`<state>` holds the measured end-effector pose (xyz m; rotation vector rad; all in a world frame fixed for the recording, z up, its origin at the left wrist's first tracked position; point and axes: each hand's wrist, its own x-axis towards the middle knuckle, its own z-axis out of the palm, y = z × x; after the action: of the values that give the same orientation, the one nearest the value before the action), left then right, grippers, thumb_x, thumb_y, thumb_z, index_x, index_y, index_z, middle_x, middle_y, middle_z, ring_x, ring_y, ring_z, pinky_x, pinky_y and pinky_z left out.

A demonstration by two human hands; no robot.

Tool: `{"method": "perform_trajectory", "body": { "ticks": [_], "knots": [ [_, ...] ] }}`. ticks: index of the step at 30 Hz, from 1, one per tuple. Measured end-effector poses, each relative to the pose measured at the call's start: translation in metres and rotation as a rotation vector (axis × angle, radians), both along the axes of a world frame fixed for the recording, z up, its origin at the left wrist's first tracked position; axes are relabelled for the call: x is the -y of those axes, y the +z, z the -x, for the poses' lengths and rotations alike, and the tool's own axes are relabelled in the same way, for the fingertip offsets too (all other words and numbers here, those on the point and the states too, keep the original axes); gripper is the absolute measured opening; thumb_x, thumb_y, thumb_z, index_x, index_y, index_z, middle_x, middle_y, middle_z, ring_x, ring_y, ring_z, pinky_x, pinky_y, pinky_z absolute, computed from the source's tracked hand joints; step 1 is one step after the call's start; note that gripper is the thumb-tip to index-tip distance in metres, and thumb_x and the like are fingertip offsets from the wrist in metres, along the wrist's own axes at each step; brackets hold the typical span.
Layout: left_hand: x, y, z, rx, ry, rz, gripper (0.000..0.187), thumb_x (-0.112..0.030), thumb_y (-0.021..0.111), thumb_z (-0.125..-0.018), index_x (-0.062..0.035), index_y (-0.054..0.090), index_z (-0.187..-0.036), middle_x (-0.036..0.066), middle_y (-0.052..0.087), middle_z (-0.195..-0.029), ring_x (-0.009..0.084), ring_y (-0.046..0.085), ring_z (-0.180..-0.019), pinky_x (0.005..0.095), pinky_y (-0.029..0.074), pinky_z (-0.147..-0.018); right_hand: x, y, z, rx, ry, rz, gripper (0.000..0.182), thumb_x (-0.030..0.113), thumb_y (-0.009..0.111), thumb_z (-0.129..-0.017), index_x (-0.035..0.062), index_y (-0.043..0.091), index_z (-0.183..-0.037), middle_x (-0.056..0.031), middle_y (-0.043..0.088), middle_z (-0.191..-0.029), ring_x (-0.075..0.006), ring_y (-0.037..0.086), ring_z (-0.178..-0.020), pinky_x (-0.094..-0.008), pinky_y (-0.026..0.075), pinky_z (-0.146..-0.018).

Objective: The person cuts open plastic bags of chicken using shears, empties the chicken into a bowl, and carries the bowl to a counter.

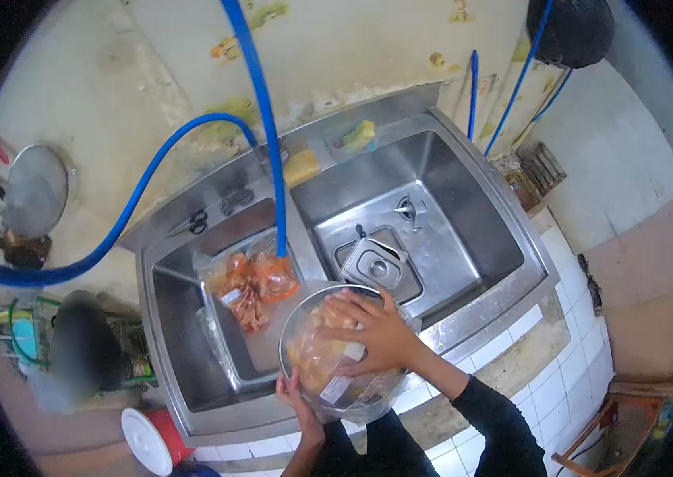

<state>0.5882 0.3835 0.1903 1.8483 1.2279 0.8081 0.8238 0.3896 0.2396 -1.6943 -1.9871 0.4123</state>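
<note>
A round metal bowl (282, 343) is in front of me at the near edge of the double sink. In it lies a clear plastic bag (314, 358) with yellowish pieces inside and a white label; I cannot make out the food. My left hand (301, 407) grips the bowl's lower left side. Spread across the top of the bag are the fingers of my right hand (376, 334), pressing flat on it. Just beyond the bowl, in the left basin, bags of orange-brown food (249, 290), perhaps meat, rest in a clear tray.
A blue hose (271, 151) hangs down into the left basin (174, 318). Lidded steel containers (376, 266) sit in the right basin (464, 230). Scissors (193, 222), a yellow block (301, 167) and a sponge (359, 135) lie along the back ledge. A red bucket (150, 441) stands at lower left.
</note>
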Motion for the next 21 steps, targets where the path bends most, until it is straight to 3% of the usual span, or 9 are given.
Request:
{"method": "perform_trajectory", "body": {
  "ticks": [2, 3, 5, 7, 9, 13, 15, 19, 21],
  "knots": [
    [0.006, 0.011, -0.014, 0.022, 0.19, 0.158, 0.053, -0.031, 0.04, -0.094, 0.0013, 0.025, -0.133, 0.02, 0.016, -0.135, 0.0286, 0.022, -0.125, 0.0406, 0.016, -0.105, -0.001, 0.005, 0.0, 0.024, -0.012, -0.028, 0.067, 0.071, 0.058, -0.063, 0.0388, 0.051, -0.122, -0.0051, 0.031, -0.143, -0.0266, 0.025, -0.133, -0.0632, 0.011, -0.097],
    [0.01, 0.009, -0.02, 0.021, 0.207, 0.155, 0.053, -0.031, 0.04, -0.094, 0.0013, 0.025, -0.133, 0.02, 0.016, -0.135, 0.0286, 0.022, -0.125, 0.0406, 0.016, -0.105, 0.0, 0.005, 0.001, 0.02, 0.004, -0.03, 0.067, 0.071, 0.058, -0.063, 0.0388, 0.051, -0.122, -0.0051, 0.031, -0.143, -0.0266, 0.025, -0.133, -0.0632, 0.011, -0.097],
    [0.011, -0.002, -0.03, 0.043, 0.48, 0.09, 0.057, -0.031, 0.043, -0.092, 0.0019, 0.022, -0.134, 0.02, 0.021, -0.13, 0.0292, 0.025, -0.121, 0.0399, 0.017, -0.103, -0.001, 0.006, 0.001, 0.052, -0.008, -0.019, 0.069, 0.071, 0.058, -0.062, 0.039, 0.051, -0.123, -0.0053, 0.031, -0.143, -0.0265, 0.025, -0.133, -0.0629, 0.011, -0.098],
    [0.01, -0.001, -0.03, 0.135, 0.473, 0.097, 0.057, -0.031, 0.043, -0.092, 0.0025, 0.021, -0.133, 0.019, 0.022, -0.126, 0.0294, 0.027, -0.117, 0.0396, 0.015, -0.103, -0.001, 0.006, 0.001, 0.058, -0.006, -0.034, 0.07, 0.072, 0.058, -0.061, 0.0392, 0.051, -0.123, -0.0052, 0.032, -0.143, -0.0264, 0.025, -0.133, -0.062, 0.011, -0.099],
    [0.006, 0.004, -0.029, -0.08, 0.456, -0.104, 0.055, -0.022, 0.047, -0.089, 0.0062, 0.023, -0.13, 0.023, 0.027, -0.121, 0.0301, 0.029, -0.108, 0.0406, 0.021, -0.095, 0.0, 0.005, 0.001, 0.06, -0.007, -0.041, 0.07, 0.072, 0.058, -0.061, 0.0394, 0.051, -0.123, -0.0052, 0.032, -0.143, -0.0263, 0.025, -0.133, -0.0611, 0.011, -0.1],
    [0.01, 0.015, -0.029, -0.173, 0.423, -0.056, 0.053, -0.023, 0.047, -0.091, 0.0056, 0.024, -0.129, 0.022, 0.03, -0.118, 0.0279, 0.034, -0.107, 0.0392, 0.027, -0.093, 0.0, 0.005, 0.001, 0.081, -0.003, -0.065, 0.068, 0.071, 0.055, -0.065, 0.0373, 0.05, -0.123, -0.0067, 0.031, -0.142, -0.0288, 0.025, -0.133, -0.0613, 0.01, -0.102],
    [0.018, 0.004, -0.032, 0.516, 0.509, 0.353, 0.046, -0.023, 0.048, -0.092, 0.0034, 0.029, -0.124, 0.02, 0.036, -0.115, 0.0233, 0.041, -0.103, 0.0349, 0.036, -0.086, 0.0, 0.004, -0.001, 0.094, 0.004, -0.073, 0.065, 0.07, 0.054, -0.068, 0.0359, 0.051, -0.123, -0.0084, 0.031, -0.142, -0.0303, 0.026, -0.132, -0.0621, 0.012, -0.102],
    [0.02, -0.006, -0.025, 0.39, 0.711, 0.567, 0.042, -0.033, 0.049, -0.093, 0.0015, 0.04, -0.114, 0.013, 0.049, -0.109, 0.019, 0.05, -0.091, 0.0305, 0.043, -0.076, -0.003, -0.002, -0.005, 0.076, 0.062, -0.129, 0.055, 0.06, 0.054, -0.075, 0.0311, 0.052, -0.123, -0.0095, 0.032, -0.141, -0.0286, 0.027, -0.132, -0.0516, 0.018, -0.106],
    [0.018, 0.005, -0.023, 0.461, 0.472, 0.567, 0.033, -0.031, 0.049, -0.093, 0.0001, 0.049, -0.102, 0.009, 0.055, -0.095, 0.0137, 0.053, -0.083, 0.0269, 0.044, -0.074, -0.007, 0.0, -0.009, 0.014, 0.095, -0.131, 0.053, 0.057, 0.054, -0.077, 0.0295, 0.052, -0.123, -0.0098, 0.033, -0.14, -0.0281, 0.027, -0.132, -0.0482, 0.02, -0.106]
  ]
}}
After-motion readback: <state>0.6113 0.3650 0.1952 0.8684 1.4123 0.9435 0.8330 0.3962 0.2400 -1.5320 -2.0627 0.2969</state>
